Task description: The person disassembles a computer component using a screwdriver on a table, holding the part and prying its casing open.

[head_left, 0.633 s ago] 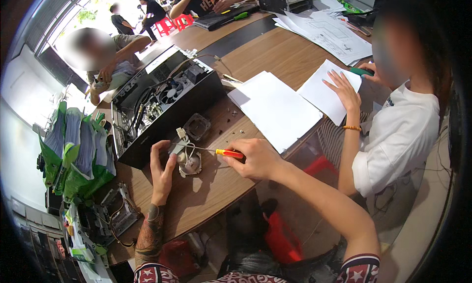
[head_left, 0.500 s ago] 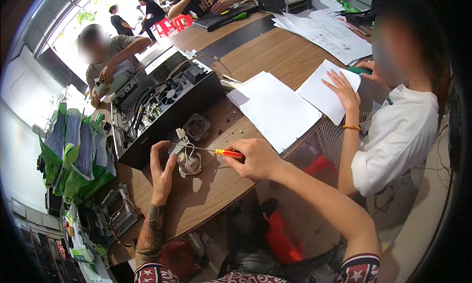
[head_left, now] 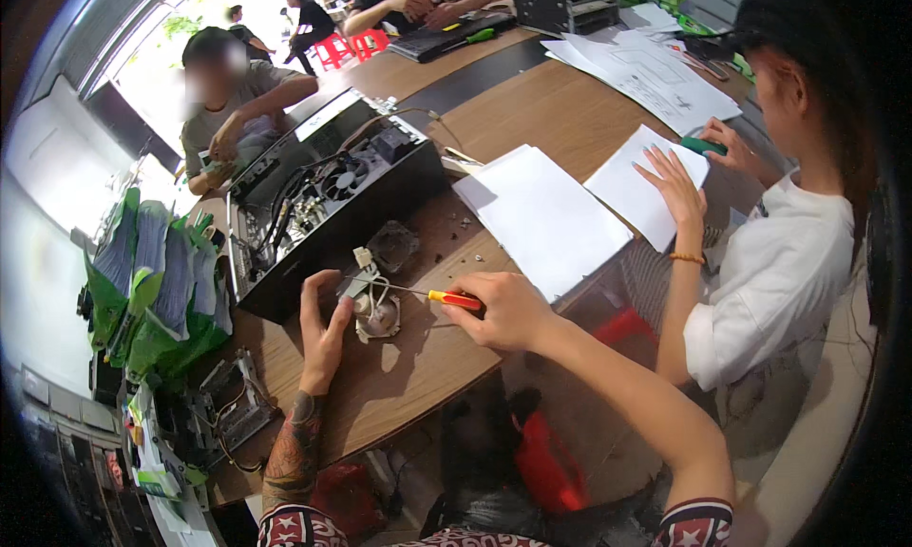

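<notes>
My right hand (head_left: 503, 311) is closed round the red and yellow handle of a screwdriver (head_left: 456, 300). Its thin shaft points left, toward the fingertips of my left hand (head_left: 323, 343). Between that hand's thumb and fingers is a small grey metal piece (head_left: 357, 286), partly covered by the fingers. Just right of them is a pale round fan part (head_left: 378, 319) with a looped white cable; whether it rests on the table or hangs, I cannot tell. The cable's white connector (head_left: 363, 256) sticks up beside a dark square fan frame (head_left: 393, 246) on the table.
An open black computer case (head_left: 351, 226) stands beyond my left hand. White paper sheets (head_left: 541, 219) lie right of it, beside a co-worker's hand (head_left: 673, 186). Loose screws (head_left: 479, 257) dot the wood. Green bags (head_left: 157, 281) and a metal bracket with wires (head_left: 233, 405) are at the left.
The whole view has shifted slightly, so things sit further right. My hands keep nearly the same hold and place. Across the table, a co-worker's hands have moved closer together.
</notes>
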A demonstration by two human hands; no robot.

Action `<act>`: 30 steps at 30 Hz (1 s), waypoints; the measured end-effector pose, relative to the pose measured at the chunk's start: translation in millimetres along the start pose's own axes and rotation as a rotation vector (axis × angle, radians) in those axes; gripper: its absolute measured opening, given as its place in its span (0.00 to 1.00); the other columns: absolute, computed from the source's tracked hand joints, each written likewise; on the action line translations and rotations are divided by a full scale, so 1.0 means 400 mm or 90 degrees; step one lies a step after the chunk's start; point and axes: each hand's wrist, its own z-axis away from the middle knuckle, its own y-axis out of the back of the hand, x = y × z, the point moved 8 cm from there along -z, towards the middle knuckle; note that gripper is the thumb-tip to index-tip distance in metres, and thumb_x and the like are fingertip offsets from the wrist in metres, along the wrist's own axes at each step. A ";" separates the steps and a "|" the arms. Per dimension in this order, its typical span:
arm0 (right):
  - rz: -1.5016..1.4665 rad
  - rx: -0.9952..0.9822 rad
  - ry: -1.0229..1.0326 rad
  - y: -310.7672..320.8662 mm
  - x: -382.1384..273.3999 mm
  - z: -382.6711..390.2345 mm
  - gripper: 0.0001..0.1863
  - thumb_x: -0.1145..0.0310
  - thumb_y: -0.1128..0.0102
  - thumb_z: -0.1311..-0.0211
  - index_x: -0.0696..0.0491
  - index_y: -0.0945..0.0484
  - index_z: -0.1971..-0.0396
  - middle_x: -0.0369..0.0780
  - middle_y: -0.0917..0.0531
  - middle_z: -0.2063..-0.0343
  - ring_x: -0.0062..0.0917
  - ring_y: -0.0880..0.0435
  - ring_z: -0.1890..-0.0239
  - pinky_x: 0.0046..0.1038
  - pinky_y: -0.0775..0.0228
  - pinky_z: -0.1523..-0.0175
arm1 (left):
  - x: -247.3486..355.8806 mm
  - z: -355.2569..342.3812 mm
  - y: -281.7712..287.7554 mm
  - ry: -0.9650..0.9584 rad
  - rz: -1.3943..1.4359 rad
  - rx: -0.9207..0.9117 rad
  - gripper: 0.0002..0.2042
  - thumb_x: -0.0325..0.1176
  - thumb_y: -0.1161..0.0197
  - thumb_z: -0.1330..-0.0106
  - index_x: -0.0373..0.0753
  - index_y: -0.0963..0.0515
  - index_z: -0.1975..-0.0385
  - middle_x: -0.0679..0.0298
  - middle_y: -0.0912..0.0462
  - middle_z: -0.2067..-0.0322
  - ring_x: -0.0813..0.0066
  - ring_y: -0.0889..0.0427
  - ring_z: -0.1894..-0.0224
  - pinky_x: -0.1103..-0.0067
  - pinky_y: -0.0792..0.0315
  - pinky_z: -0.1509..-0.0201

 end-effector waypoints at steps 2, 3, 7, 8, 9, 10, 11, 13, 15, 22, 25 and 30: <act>0.006 0.002 0.012 0.009 -0.016 -0.001 0.14 0.58 0.37 0.37 0.55 0.18 0.65 0.47 0.15 0.71 0.44 0.15 0.67 0.39 0.24 0.61 | 0.000 -0.002 0.014 -0.002 -0.029 -0.001 0.20 0.35 0.37 0.33 0.33 0.29 0.45 0.59 0.24 0.50 0.69 0.26 0.44 0.74 0.34 0.37; 0.021 0.007 0.004 0.008 -0.004 0.005 0.13 0.60 0.34 0.39 0.56 0.18 0.65 0.47 0.15 0.71 0.42 0.15 0.68 0.37 0.24 0.62 | -0.005 -0.002 -0.003 -0.002 -0.012 -0.003 0.20 0.35 0.37 0.33 0.33 0.28 0.45 0.59 0.25 0.50 0.69 0.26 0.44 0.73 0.34 0.37; 0.010 0.001 -0.001 0.012 -0.003 0.006 0.12 0.61 0.34 0.40 0.56 0.17 0.65 0.46 0.15 0.71 0.41 0.15 0.69 0.37 0.24 0.63 | 0.013 -0.005 -0.012 -0.019 -0.041 -0.001 0.19 0.35 0.36 0.34 0.34 0.27 0.47 0.58 0.26 0.52 0.68 0.26 0.47 0.74 0.33 0.39; 0.008 0.004 -0.010 0.009 0.001 0.007 0.12 0.62 0.33 0.40 0.56 0.17 0.64 0.46 0.15 0.72 0.41 0.15 0.70 0.36 0.24 0.63 | 0.014 -0.003 -0.013 -0.016 -0.032 -0.002 0.19 0.35 0.36 0.34 0.33 0.27 0.47 0.59 0.26 0.53 0.68 0.25 0.47 0.74 0.33 0.39; 0.004 0.007 -0.018 0.011 0.000 0.006 0.12 0.62 0.33 0.40 0.56 0.17 0.64 0.46 0.15 0.72 0.40 0.15 0.70 0.35 0.24 0.63 | 0.015 -0.005 -0.009 -0.029 -0.039 0.001 0.19 0.34 0.36 0.34 0.34 0.27 0.47 0.59 0.26 0.53 0.68 0.25 0.47 0.74 0.33 0.40; 0.001 0.004 -0.014 0.012 -0.006 0.004 0.12 0.62 0.33 0.40 0.56 0.17 0.64 0.46 0.15 0.72 0.40 0.15 0.70 0.35 0.24 0.63 | 0.018 -0.003 -0.005 -0.028 -0.042 0.006 0.19 0.34 0.36 0.34 0.34 0.27 0.47 0.59 0.26 0.53 0.68 0.25 0.47 0.74 0.33 0.40; -0.003 0.002 -0.016 0.014 -0.012 0.002 0.12 0.62 0.33 0.41 0.56 0.17 0.64 0.45 0.15 0.72 0.40 0.15 0.70 0.35 0.25 0.63 | 0.022 -0.001 -0.003 -0.016 -0.035 0.007 0.19 0.34 0.36 0.34 0.34 0.27 0.47 0.59 0.26 0.53 0.68 0.25 0.47 0.74 0.33 0.40; -0.005 -0.001 -0.021 0.013 -0.009 0.003 0.12 0.63 0.32 0.41 0.56 0.17 0.64 0.45 0.15 0.72 0.40 0.15 0.70 0.35 0.25 0.63 | 0.018 -0.002 -0.006 -0.002 -0.025 0.007 0.19 0.34 0.36 0.34 0.34 0.27 0.47 0.58 0.26 0.53 0.68 0.25 0.47 0.74 0.33 0.40; -0.003 0.018 -0.015 0.013 -0.005 0.004 0.12 0.63 0.32 0.41 0.56 0.17 0.64 0.45 0.15 0.72 0.40 0.15 0.70 0.34 0.24 0.63 | 0.025 -0.004 -0.006 -0.036 -0.046 0.009 0.19 0.34 0.36 0.34 0.33 0.27 0.47 0.58 0.26 0.52 0.68 0.25 0.47 0.74 0.33 0.39; 0.008 0.017 -0.012 0.012 -0.002 0.004 0.12 0.63 0.32 0.40 0.57 0.16 0.64 0.46 0.15 0.71 0.40 0.15 0.69 0.34 0.24 0.62 | 0.021 -0.006 -0.006 -0.042 -0.054 0.006 0.19 0.34 0.36 0.35 0.33 0.27 0.47 0.57 0.26 0.52 0.67 0.25 0.47 0.74 0.33 0.39; 0.007 0.025 -0.001 0.014 -0.002 0.005 0.12 0.63 0.32 0.40 0.57 0.17 0.64 0.46 0.15 0.72 0.39 0.15 0.69 0.34 0.24 0.63 | 0.021 -0.005 -0.008 -0.041 -0.039 0.008 0.19 0.34 0.36 0.35 0.33 0.27 0.48 0.58 0.25 0.53 0.68 0.25 0.47 0.74 0.33 0.39; 0.004 0.026 0.005 0.010 -0.002 0.005 0.12 0.63 0.32 0.40 0.57 0.16 0.64 0.46 0.15 0.72 0.39 0.15 0.70 0.34 0.24 0.63 | 0.011 -0.006 -0.003 -0.043 -0.039 0.013 0.18 0.34 0.36 0.35 0.33 0.26 0.48 0.58 0.25 0.53 0.68 0.24 0.48 0.74 0.32 0.41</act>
